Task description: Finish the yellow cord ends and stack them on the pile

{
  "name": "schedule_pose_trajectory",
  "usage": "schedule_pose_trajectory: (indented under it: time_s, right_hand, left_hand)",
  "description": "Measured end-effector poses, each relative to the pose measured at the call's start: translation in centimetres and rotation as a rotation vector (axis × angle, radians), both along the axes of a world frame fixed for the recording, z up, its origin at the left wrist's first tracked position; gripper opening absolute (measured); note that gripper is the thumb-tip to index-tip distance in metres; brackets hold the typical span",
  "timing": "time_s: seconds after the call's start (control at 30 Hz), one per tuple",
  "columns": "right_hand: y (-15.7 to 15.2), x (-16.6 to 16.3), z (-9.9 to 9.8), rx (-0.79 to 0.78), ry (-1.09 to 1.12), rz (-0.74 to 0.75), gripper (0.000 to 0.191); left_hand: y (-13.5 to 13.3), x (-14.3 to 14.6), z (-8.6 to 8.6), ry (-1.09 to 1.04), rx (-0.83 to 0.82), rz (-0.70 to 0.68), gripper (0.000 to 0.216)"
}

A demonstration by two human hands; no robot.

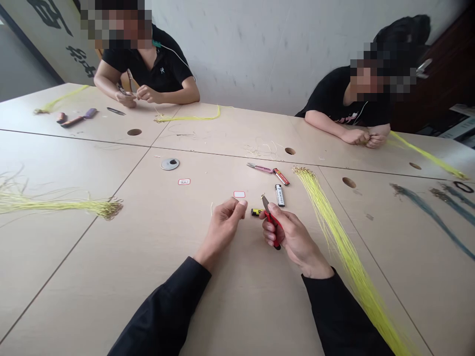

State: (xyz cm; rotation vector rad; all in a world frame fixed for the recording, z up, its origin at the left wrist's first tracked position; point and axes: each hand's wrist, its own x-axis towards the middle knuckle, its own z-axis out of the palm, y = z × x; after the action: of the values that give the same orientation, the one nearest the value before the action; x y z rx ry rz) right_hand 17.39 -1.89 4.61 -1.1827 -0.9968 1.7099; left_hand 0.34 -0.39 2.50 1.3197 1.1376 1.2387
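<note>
1. Head view, your hands: your left hand is closed to a pinch, thumb and forefinger together; anything between them is too small to tell. Your right hand is curled shut around red-handled pliers, their metal tip pointing far.
2. Just beyond your left fingertips lies a small red-edged label on the pale counter.
3. Between your hands sits a yellow-and-black object. Farther right are a white lighter, a red lighter and pink-handled scissors, the last two touching.
4. A yellow cord bundle lies to your right, another to your left.
5. Far left and far right, co-workers' hands work at the counter.
</note>
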Motion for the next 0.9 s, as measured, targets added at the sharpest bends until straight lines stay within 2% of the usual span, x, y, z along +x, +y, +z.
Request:
schedule_pose_trajectory:
  time_s: [0.13,0.27,0.43,0.67,0.9]
  right_hand:
    - [-0.1,-0.4,0.2,-0.049,0.039,-0.002,0.048]
    - [-0.2,-0.8,0.2,-0.081,0.063,0.007,0.047]
    - [-0.5,-1.7,-0.2,-0.139,0.141,0.047,0.044]
    - [-0.8,-2.9,-0.3,-0.306,0.312,0.057,0.042]
    - [-0.6,-2.8,-0.6,-0.312,0.316,0.013,0.043]
  left_hand:
    - [0.3,-0.2,-0.3,-0.131,-0.047,0.014,0.044]
    - [0.3,-0.2,0.0,-0.416,-0.061,-0.032,0.04]
    - [0.3,-0.7,0.9,-0.691,-0.158,-0.085,0.051]
    - [0.6,-0.7,0.9,-0.803,-0.274,-0.064,0.053]
    - [0.9,-0.3,0.8,-0.723,-0.257,-0.061,0.053]
